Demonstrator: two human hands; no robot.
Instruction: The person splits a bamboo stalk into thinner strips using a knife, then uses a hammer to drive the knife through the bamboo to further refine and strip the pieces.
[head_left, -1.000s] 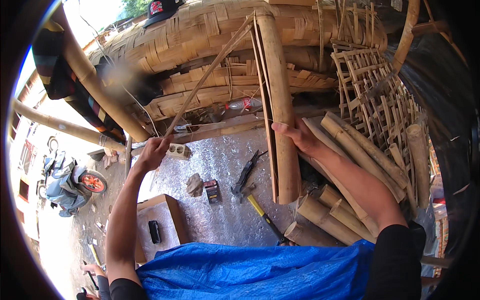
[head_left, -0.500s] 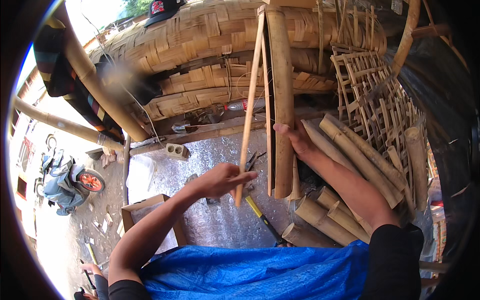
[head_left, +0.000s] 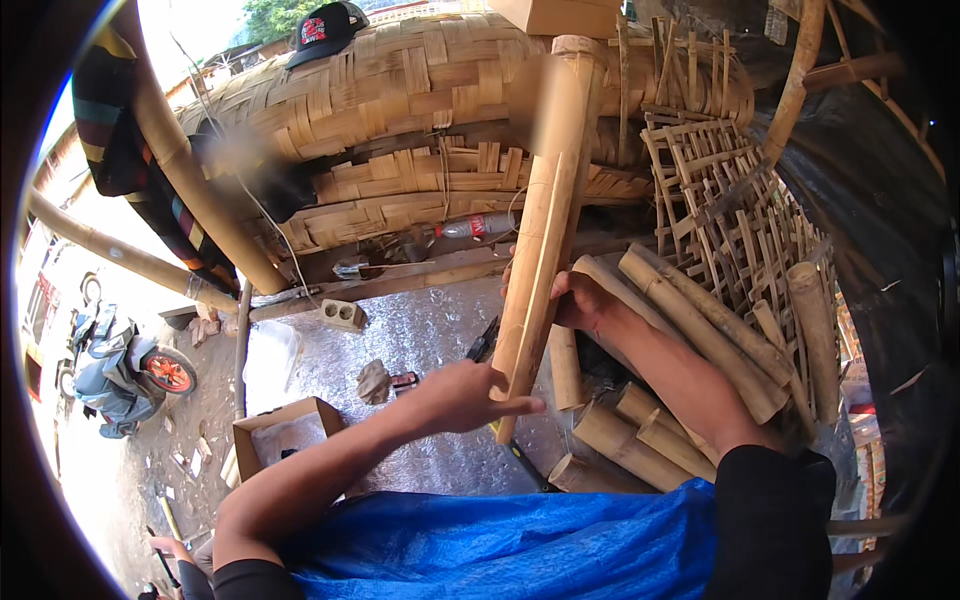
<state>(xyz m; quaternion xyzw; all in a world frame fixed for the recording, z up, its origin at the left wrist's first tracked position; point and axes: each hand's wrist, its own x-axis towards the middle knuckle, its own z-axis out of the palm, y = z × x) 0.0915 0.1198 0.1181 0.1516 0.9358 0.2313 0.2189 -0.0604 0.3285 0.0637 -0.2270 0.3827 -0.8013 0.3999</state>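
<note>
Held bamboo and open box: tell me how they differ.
The held bamboo is long and narrow; the open box is low and wide. The right hand grips the held bamboo; no hand touches the open box. Both are brownish.

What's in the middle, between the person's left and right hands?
A split bamboo pole. The head view shows it slanting between them, the left hand at its lower end and the right hand gripping its side.

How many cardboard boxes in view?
2: an open box on the left of the silvery mat; another box, cut off at the top edge, above the held bamboo. More may be hidden.
</note>
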